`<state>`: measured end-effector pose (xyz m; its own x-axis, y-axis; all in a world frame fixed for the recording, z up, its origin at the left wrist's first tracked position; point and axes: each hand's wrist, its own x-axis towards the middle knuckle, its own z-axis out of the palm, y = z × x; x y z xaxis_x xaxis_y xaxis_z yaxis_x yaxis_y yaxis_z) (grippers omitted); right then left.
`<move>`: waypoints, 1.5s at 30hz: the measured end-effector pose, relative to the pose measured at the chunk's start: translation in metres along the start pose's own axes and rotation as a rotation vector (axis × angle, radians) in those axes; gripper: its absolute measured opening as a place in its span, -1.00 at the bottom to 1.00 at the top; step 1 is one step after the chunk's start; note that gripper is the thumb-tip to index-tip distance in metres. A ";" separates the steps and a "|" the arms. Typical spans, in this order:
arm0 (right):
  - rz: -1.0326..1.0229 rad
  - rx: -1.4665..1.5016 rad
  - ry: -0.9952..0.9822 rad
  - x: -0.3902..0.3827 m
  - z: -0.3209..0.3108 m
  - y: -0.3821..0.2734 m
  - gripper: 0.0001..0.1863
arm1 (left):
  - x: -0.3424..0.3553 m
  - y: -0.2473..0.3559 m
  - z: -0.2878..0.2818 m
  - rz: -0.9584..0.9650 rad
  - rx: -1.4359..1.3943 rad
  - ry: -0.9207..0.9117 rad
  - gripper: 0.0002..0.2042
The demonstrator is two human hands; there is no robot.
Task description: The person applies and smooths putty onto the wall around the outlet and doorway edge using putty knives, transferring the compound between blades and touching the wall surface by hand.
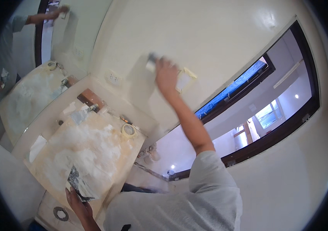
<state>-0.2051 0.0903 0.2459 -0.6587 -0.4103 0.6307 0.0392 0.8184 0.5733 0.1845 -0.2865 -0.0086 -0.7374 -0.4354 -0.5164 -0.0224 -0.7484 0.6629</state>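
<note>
My right hand (167, 75) is raised against the cream wall (144, 27) with its fingers closed. In it is a small pale block with a dark edge (151, 62), blurred by motion, perhaps a sanding block. Just right of this hand, masking tape frames a pale wall plate (184, 81). A white wall socket (113, 77) is lower to the left. Low over the dusty board, my left hand (80, 204) grips a dark, white-smeared sheet (80, 184) that looks like worn sandpaper.
Around the white-dusted board (56, 169) lie a scraper (81, 114), a brown block (90, 98), a masking tape roll (128, 131) and a cutter (125, 119). A mirror (29, 100) stands left. A dark-framed window opening (271, 148) is at right.
</note>
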 end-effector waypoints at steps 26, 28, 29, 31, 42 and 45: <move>-0.392 -0.001 -0.211 -0.157 0.122 -0.077 -0.51 | -0.032 -0.020 0.042 0.017 0.013 0.084 -0.34; -0.334 0.086 -0.221 -0.135 0.093 -0.082 -0.54 | -0.030 -0.024 0.037 0.005 0.026 0.101 -0.34; -0.282 0.176 -0.236 -0.123 0.073 -0.081 -0.57 | -0.027 -0.029 0.031 0.012 0.024 0.068 -0.33; -0.198 0.161 -0.051 -0.080 0.042 -0.059 -0.59 | -0.024 -0.032 0.033 0.018 0.021 0.019 -0.32; 0.058 -0.203 0.214 0.047 0.002 0.075 -0.42 | -0.025 -0.023 0.051 -0.002 0.019 -0.080 -0.39; -0.131 -0.255 0.107 0.005 0.049 0.044 -0.41 | -0.021 -0.024 0.051 -0.001 0.026 -0.131 -0.42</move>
<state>-0.2433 0.1443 0.2487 -0.5880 -0.5567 0.5868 0.1552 0.6343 0.7574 0.1666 -0.2341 0.0143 -0.8191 -0.3648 -0.4428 -0.0388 -0.7348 0.6771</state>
